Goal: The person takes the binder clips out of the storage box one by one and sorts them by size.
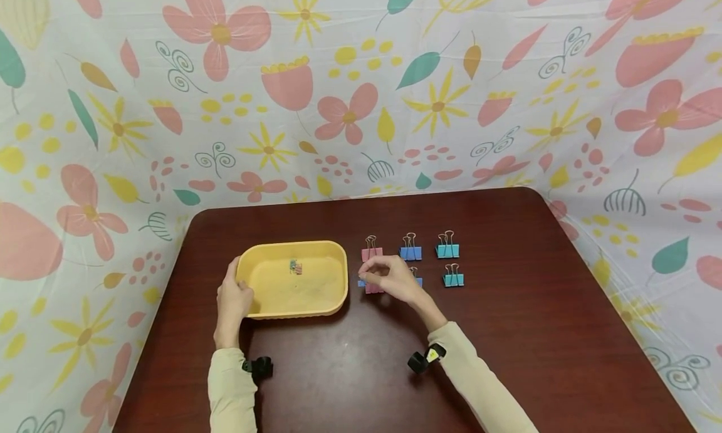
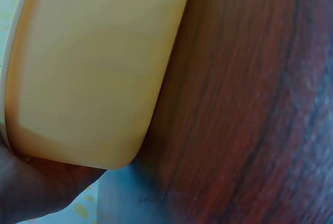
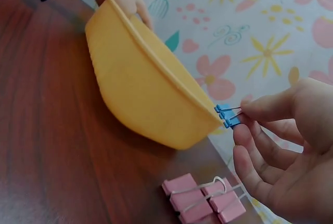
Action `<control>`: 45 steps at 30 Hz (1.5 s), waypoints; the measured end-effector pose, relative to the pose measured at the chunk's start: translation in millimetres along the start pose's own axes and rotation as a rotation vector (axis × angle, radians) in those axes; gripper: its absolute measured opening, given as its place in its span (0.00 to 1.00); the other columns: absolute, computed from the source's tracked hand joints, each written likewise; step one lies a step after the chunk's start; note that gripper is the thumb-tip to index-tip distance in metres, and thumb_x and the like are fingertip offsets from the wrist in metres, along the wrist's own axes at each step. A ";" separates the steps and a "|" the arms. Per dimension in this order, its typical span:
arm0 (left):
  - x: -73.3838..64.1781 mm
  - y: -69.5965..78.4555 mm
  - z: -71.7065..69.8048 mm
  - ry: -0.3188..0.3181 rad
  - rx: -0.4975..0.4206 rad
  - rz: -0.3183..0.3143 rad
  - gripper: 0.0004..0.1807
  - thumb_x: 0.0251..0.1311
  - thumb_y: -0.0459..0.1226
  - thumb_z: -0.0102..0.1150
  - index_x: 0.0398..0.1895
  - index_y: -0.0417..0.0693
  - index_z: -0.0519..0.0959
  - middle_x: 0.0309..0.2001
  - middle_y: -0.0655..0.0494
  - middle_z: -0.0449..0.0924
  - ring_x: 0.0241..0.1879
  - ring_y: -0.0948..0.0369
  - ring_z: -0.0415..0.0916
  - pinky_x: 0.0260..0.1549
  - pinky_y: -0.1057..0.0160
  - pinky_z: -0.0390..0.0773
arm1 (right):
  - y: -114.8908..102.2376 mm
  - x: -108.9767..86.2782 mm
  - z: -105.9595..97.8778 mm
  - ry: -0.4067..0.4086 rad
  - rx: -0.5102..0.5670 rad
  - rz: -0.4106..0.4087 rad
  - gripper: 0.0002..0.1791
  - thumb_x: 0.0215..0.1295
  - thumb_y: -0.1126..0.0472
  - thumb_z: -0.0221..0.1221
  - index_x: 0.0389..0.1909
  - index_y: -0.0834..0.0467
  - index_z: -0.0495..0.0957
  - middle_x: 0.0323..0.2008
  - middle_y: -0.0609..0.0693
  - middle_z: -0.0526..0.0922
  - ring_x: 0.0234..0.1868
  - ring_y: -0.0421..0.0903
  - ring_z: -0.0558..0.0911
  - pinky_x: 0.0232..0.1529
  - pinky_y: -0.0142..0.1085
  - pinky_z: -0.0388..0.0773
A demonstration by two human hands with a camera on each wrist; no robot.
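Observation:
A yellow plastic basin [image 1: 291, 312] stands on the table, its left end gripped by my left hand [image 1: 232, 300], thumb over the rim. In the left wrist view the basin wall [image 2: 99, 78] hides most of that hand. My right hand [image 1: 395, 279] is just right of the basin. It pinches a blue binder clip [image 3: 228, 115] by its wire handles, close to the basin's rim in the right wrist view. Below that hand are two pink binder clips [image 3: 190, 195], one partly covered by it in the head view.
Right of the right hand stand blue binder clips [image 1: 410, 254], one partly hidden, and two teal ones [image 1: 447, 252]. Small teal and pink bits [image 1: 296, 267] show inside the basin; their kind is unclear. Behind the brown table [image 1: 350, 383] hangs a floral cloth [image 1: 350, 57].

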State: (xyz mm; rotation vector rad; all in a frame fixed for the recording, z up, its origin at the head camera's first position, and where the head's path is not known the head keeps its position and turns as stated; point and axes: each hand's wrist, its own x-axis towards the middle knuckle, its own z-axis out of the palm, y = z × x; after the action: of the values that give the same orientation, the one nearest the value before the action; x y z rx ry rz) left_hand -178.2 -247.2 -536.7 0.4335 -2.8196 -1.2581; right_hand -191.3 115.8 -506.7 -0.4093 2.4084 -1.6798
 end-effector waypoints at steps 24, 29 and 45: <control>1.0 -0.3 -1.1 -0.007 0.009 0.002 0.33 0.73 0.30 0.34 0.81 0.54 0.53 0.69 0.30 0.68 0.44 0.39 0.77 0.39 0.48 0.75 | 39.7 -56.2 -26.4 -0.001 -0.057 0.060 0.06 0.68 0.63 0.64 0.40 0.61 0.86 0.32 0.56 0.87 0.25 0.59 0.79 0.21 0.37 0.76; 0.5 1.1 0.2 0.001 0.009 0.001 0.34 0.71 0.29 0.35 0.81 0.51 0.54 0.67 0.28 0.69 0.44 0.39 0.78 0.39 0.48 0.75 | 44.5 -64.4 -31.9 0.013 -0.083 0.053 0.05 0.68 0.64 0.64 0.40 0.62 0.85 0.32 0.57 0.87 0.26 0.54 0.80 0.25 0.31 0.74; 1.4 0.9 1.7 0.013 -0.012 -0.013 0.34 0.71 0.30 0.35 0.81 0.54 0.54 0.71 0.32 0.66 0.55 0.36 0.74 0.51 0.40 0.74 | 68.2 -84.4 -42.8 0.046 -0.127 0.092 0.04 0.68 0.64 0.64 0.39 0.57 0.86 0.35 0.53 0.88 0.33 0.49 0.85 0.35 0.31 0.79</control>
State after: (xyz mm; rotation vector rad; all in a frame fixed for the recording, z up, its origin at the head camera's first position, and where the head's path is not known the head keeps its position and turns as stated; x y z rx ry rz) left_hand -180.0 -245.7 -537.3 0.4584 -2.8019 -1.2686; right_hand -132.6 203.2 -556.9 -0.2753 2.5334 -1.5204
